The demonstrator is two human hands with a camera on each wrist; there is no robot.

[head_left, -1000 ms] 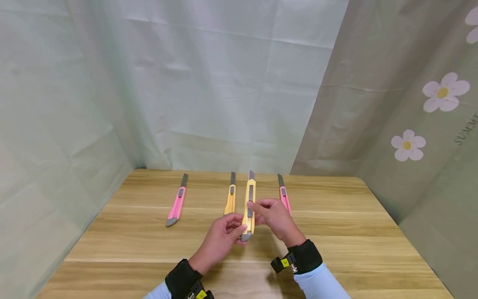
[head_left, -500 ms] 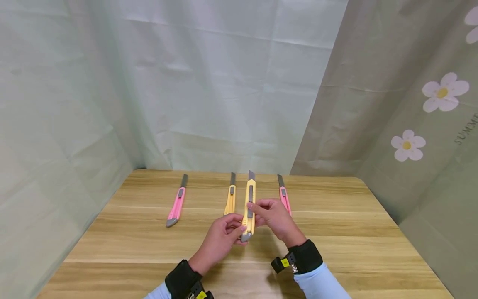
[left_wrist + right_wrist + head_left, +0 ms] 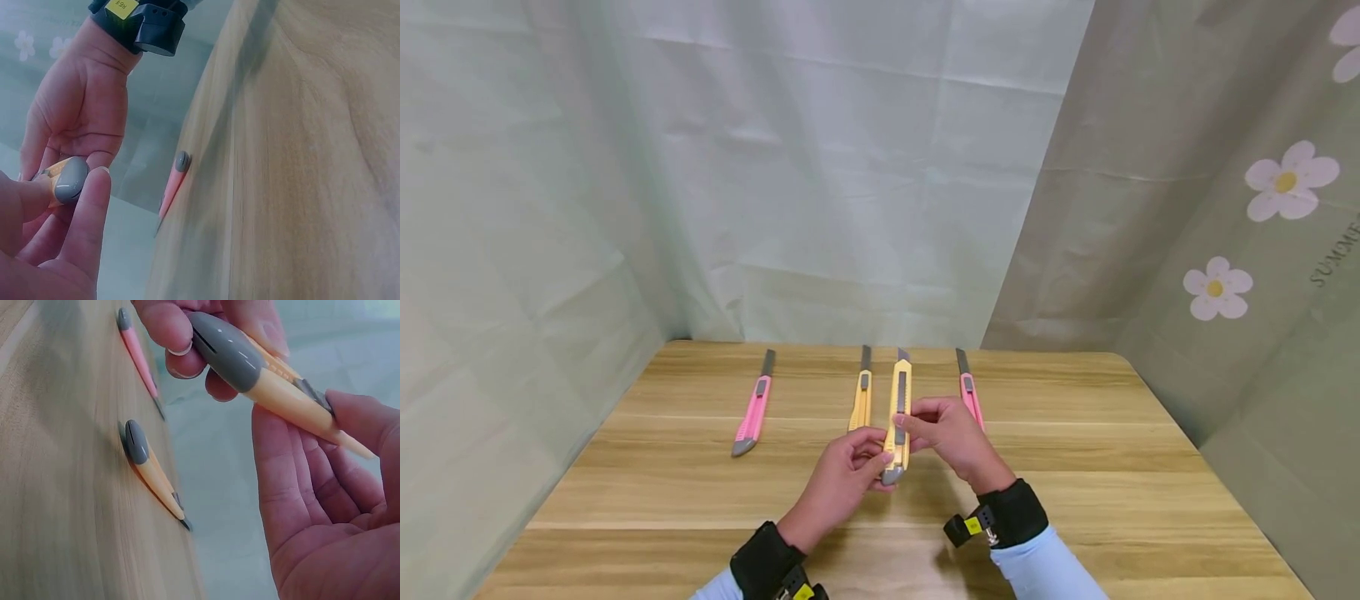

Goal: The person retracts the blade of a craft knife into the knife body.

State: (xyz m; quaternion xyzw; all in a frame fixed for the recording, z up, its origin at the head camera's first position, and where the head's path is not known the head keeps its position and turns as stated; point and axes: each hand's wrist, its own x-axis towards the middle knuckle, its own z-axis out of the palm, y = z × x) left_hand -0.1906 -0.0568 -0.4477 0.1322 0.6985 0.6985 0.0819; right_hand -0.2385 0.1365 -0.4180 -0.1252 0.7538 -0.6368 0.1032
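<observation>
A yellow utility knife (image 3: 901, 383) is held upright above the table, a short stretch of blade showing at its top. My left hand (image 3: 835, 483) pinches its lower end near the grey end cap (image 3: 72, 180). Higher up, my right hand (image 3: 958, 442) grips the body, with the thumb on the grey slider (image 3: 315, 395) and the fingers behind. Behind the hands a second yellow utility knife (image 3: 861, 404) lies with blade out, its lower end hidden. A pink utility knife (image 3: 754, 414) lies to the left, and another pink utility knife (image 3: 968, 392) is partly covered by my right hand.
The wooden table (image 3: 1075, 467) carries the lying knives along its far half, blades pointing away. A pale curtain (image 3: 850, 208) hangs behind and at both sides of the table, with printed flowers on the right.
My right thumb has slid a little down the held knife with the slider, and less blade shows at the top. My left hand keeps its place; the lying knives have not moved.
</observation>
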